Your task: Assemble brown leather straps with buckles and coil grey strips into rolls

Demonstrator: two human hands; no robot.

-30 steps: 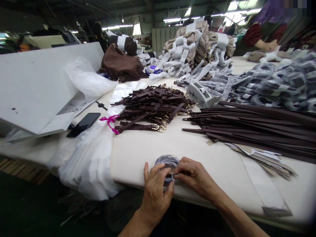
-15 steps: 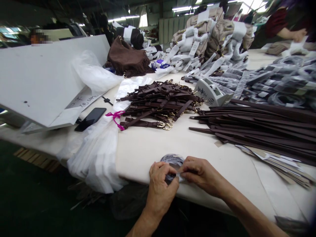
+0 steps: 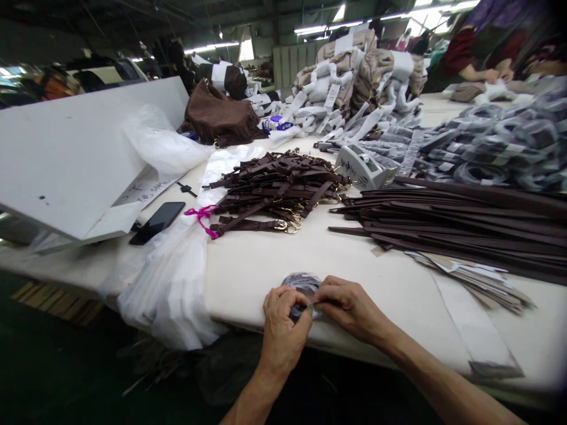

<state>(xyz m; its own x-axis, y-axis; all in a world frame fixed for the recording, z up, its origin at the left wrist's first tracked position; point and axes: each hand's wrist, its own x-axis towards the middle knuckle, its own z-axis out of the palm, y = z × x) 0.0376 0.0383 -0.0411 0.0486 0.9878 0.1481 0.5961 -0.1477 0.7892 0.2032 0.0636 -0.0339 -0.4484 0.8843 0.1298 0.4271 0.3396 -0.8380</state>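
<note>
Both of my hands meet at the near edge of the white table [image 3: 354,260]. My left hand [image 3: 282,330] has its fingers curled round a small coiled strap wrapped in pale paper [image 3: 302,285]. My right hand [image 3: 349,308] pinches the same wrapped coil from the right, thumb and forefinger pressed together on a thin edge of the wrapping. The coil rests on the table, mostly hidden under my fingers.
A heap of short dark brown buckled straps [image 3: 279,188] lies ahead, long brown straps [image 3: 465,224] to the right with paper slips [image 3: 478,280]. A tape dispenser [image 3: 361,168], wrapped coils [image 3: 500,147], a phone [image 3: 157,222], plastic bags [image 3: 172,277] and a white board [image 3: 75,153] surround them. Another person's hands [image 3: 496,75] work far right.
My left fingers have curled tighter over the wrapped coil. My right pinch stays on the wrapping's edge. The view has shifted slightly.
</note>
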